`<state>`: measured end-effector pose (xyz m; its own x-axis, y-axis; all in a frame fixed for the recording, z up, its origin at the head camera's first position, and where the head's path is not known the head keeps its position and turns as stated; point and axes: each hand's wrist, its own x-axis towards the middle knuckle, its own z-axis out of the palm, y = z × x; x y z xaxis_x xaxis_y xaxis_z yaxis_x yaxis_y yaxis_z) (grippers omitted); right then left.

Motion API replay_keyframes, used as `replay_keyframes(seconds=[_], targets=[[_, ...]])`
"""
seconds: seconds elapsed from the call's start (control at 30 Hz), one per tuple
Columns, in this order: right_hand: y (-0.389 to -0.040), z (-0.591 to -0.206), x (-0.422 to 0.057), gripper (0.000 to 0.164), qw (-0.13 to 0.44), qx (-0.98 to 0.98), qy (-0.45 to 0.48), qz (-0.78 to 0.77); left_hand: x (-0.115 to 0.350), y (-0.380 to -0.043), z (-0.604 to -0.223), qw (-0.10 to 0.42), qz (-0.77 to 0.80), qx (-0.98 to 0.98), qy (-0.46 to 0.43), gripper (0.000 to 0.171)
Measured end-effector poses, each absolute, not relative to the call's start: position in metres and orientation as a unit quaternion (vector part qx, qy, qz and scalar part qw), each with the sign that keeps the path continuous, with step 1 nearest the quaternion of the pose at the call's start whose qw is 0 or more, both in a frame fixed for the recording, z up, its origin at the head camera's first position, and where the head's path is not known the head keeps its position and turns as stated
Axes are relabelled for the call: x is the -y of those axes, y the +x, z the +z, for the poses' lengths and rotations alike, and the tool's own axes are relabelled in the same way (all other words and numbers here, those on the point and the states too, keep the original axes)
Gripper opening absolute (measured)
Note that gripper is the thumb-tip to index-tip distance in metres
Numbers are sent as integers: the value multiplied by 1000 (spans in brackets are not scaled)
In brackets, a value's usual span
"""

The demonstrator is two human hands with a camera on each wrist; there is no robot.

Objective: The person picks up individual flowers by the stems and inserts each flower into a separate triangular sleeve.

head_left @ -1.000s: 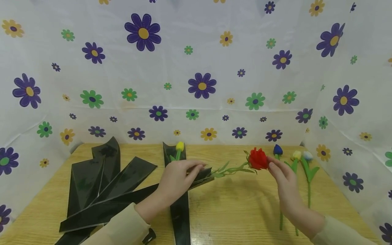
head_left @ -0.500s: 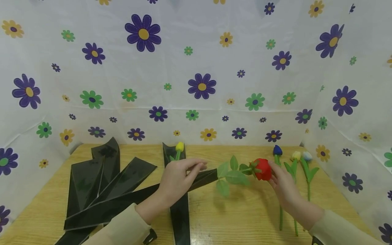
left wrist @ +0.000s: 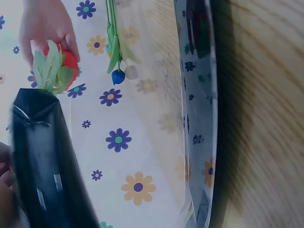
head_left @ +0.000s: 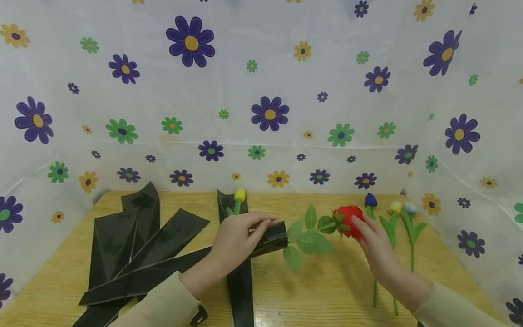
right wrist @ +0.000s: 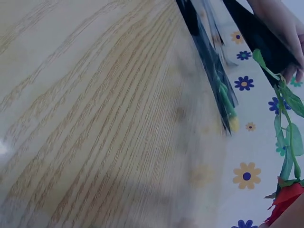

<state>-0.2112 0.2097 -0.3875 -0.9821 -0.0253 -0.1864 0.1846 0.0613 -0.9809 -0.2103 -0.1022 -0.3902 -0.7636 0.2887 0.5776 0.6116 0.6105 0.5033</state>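
In the head view my left hand (head_left: 234, 240) grips a long black flower sleeve (head_left: 274, 238) near its mouth, which points right. My right hand (head_left: 380, 256) holds a red rose (head_left: 347, 221) by its bloom, fingers against the petals. The rose's stem runs left to the sleeve's mouth, with its green leaves (head_left: 312, 240) outside; the stem's lower end is hidden. In the left wrist view the sleeve (left wrist: 47, 156) stands in front, with the leaves and rose (left wrist: 70, 66) just beyond its mouth. The right wrist view catches the rose (right wrist: 287, 197) at its edge.
Another black sleeve (head_left: 241, 295) with a yellow tulip (head_left: 240, 195) lies behind my left hand. More black sleeves (head_left: 116, 245) are piled at left. Blue (head_left: 371, 200), pale yellow (head_left: 395, 208) and pale blue (head_left: 410, 209) tulips lie at right. A flower-printed cloth (head_left: 298, 91) surrounds the table.
The rose has turned in my right hand and dropped slightly, so its leaves now spread broadly by the sleeve's mouth. The sleeve's mouth has opened wider; my left hand has barely moved.
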Motion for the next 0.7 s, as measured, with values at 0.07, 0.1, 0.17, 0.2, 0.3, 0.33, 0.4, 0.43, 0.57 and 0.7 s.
replay_keyframes(seconds=[0.07, 0.1, 0.17, 0.2, 0.3, 0.33, 0.4, 0.43, 0.57, 0.7], targets=[[-207, -386, -207, 75, 62, -732, 48, -677, 102, -211, -391, 226, -344, 873, -260, 15], [-205, -385, -206, 72, 55, -738, 42, -671, 102, -211, -392, 226, -338, 876, -259, 15], [-202, -384, -204, 67, 40, -752, 29, -658, 101, -211, -393, 224, -328, 880, -260, 16], [-200, -383, -203, 64, 29, -760, 20, -649, 101, -211, -393, 222, -323, 883, -259, 16], [-195, -383, -199, 61, 4, -782, -11, -623, 99, -210, -393, 217, -317, 887, -258, 15], [-193, -382, -197, 61, -2, -786, -22, -618, 98, -210, -393, 216, -317, 887, -258, 15], [-190, -381, -194, 62, -3, -792, -37, -610, 97, -209, -392, 218, -314, 887, -259, 15], [-189, -381, -193, 62, 1, -793, -43, -608, 97, -209, -392, 219, -313, 887, -259, 15], [-186, -379, -188, 62, 12, -802, -57, -594, 95, -209, -391, 223, -311, 886, -261, 16], [-183, -380, -184, 58, 4, -818, -71, -571, 94, -209, -389, 221, -311, 887, -260, 16]])
